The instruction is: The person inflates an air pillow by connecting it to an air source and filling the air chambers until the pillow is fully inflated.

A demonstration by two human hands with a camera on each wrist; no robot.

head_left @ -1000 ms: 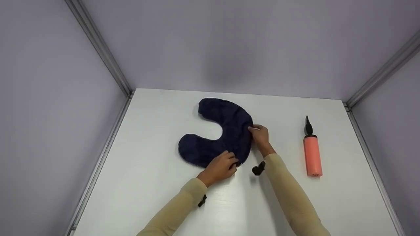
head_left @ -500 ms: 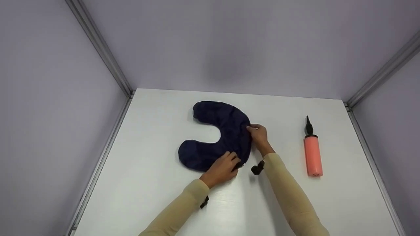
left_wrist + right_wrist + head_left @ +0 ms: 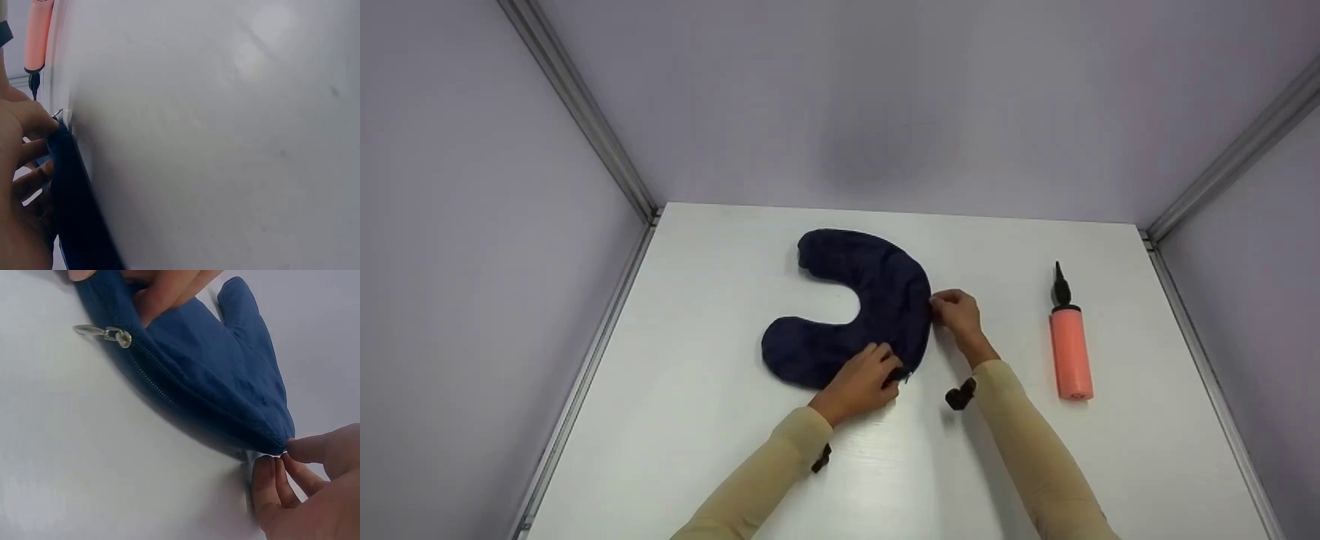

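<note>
A flat navy U-shaped pillow cover [image 3: 855,307] lies on the white table [image 3: 720,420]. My left hand [image 3: 864,381] grips its near edge beside the zip pull [image 3: 107,333]; the left wrist view shows the fingers [image 3: 28,152] curled round the dark cloth [image 3: 76,208]. At the cover's right edge my right hand [image 3: 952,309] pinches a small clear piece [image 3: 251,464] where the zip line [image 3: 180,391] ends. The cover [image 3: 219,377] looks deflated and creased.
An orange hand pump [image 3: 1069,352] with a black nozzle lies at the right of the table, also seen as the pump [image 3: 38,39] in the left wrist view. Grey walls with metal corner rails [image 3: 577,112] enclose the table on three sides.
The cover has turned and slid slightly left. My right hand has shifted from on top of the cover to its right rim. The left hand stays at the near edge.
</note>
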